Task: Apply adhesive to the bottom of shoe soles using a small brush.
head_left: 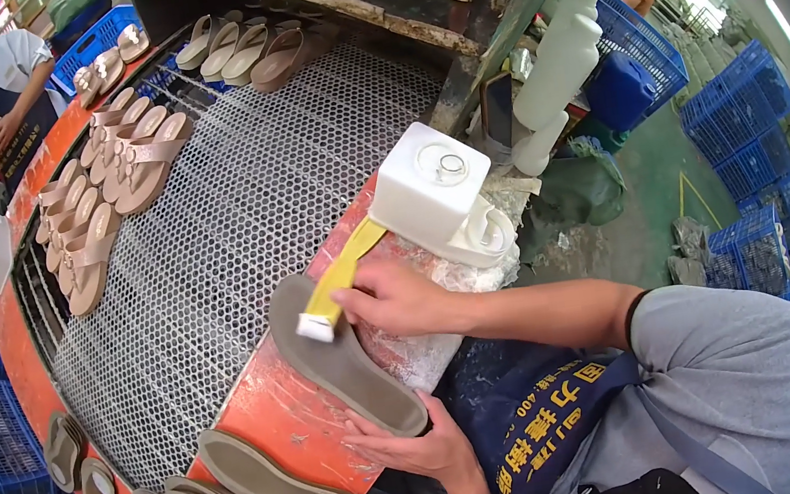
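Held sandal sole point(347, 370) over red counter point(265, 397), near end gripped in left hand point(434, 452), yellow-handled brush point(337, 280) pinched in right hand point(397, 297). Looked light and bendable, probably best held by edges.

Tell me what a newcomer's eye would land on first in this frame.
Most likely the yellow-handled brush in the right hand, its white tip over the far end of a brown sole that the left hand holds by its near end. Just beyond the right hand stands a boxy white container. At upper left, pale sandals sit in rows on a wide mesh.
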A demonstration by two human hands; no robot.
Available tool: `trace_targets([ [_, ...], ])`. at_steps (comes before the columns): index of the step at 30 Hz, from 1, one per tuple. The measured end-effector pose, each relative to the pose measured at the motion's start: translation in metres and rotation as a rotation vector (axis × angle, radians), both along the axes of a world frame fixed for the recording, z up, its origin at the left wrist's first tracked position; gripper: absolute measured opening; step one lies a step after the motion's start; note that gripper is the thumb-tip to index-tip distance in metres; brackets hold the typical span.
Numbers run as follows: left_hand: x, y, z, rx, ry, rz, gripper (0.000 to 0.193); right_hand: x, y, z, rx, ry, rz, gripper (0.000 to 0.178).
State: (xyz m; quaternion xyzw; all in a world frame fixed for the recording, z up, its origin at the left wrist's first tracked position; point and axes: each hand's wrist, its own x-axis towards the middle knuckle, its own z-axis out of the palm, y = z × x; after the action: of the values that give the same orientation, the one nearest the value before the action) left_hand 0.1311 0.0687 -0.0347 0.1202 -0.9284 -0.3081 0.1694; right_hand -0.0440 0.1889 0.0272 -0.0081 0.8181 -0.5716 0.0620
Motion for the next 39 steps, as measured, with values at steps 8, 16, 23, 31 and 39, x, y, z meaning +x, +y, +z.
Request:
trace_targets([
  [8,0.001,-0.012,0.012,0.063,0.023,-0.034,0.118,0.037,0.014,-0.013,0.145,0.066,0.36,0.024],
  [16,0.021,-0.018,0.009,0.224,0.05,-0.06,0.119,0.002,-0.006,0.005,-0.016,-0.015,0.157,0.03],
  [23,0.036,-0.027,0.004,0.235,0.057,-0.034,0.112,0.033,-0.025,-0.008,0.036,-0.177,0.135,0.03],
  [31,0.063,-0.045,0.0,0.191,0.123,-0.053,0.095,0.071,-0.004,0.004,0.057,-0.211,0.367,0.032],
  [39,0.087,-0.05,-0.002,0.25,0.145,0.022,0.091,0.081,0.022,0.002,-0.116,-0.329,0.613,0.031],
])
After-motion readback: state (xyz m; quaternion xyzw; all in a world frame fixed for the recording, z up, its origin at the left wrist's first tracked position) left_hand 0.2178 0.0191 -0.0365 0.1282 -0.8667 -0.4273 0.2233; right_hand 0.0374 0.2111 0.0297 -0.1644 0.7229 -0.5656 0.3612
